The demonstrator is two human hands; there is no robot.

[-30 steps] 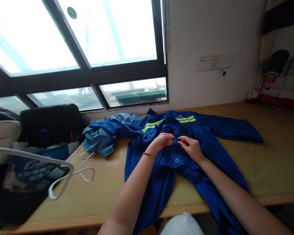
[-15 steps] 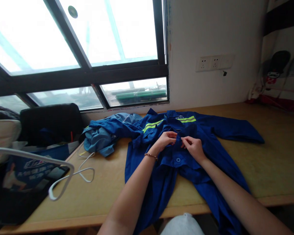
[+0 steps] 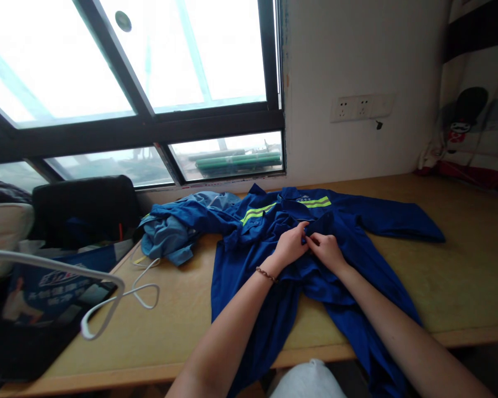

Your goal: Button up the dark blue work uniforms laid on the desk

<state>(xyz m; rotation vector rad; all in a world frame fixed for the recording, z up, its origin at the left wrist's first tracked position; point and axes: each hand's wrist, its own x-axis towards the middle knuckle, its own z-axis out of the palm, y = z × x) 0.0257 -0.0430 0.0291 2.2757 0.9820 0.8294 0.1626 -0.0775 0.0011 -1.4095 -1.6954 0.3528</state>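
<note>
A dark blue work jacket (image 3: 265, 229) with yellow-green reflective strips lies spread on the table, its right-hand sleeve stretched out sideways. Blue trouser legs (image 3: 269, 326) extend below it and hang over the front edge; I cannot tell whether the two are one piece. My left hand (image 3: 291, 243) is closed on the jacket's front, fingers curled around the cloth. Close beside it, nearly touching, my right hand (image 3: 326, 251) pinches the same front with thumb and fingertips. What lies between the fingertips is mostly hidden.
Lighter blue crumpled clothing (image 3: 166, 235) lies left of the jacket on the wooden table (image 3: 182, 326). A white cable (image 3: 149, 287) loops at the left, near a black bag (image 3: 87, 210) and a printed blue bag (image 3: 62, 282). Wall sockets (image 3: 362, 107) and a curtain (image 3: 477, 121) are at right.
My left hand has moved slightly right and closed further, drawing nearer to the right hand. The jacket's front is bunched more, and the button that showed below the hands is now hidden.
</note>
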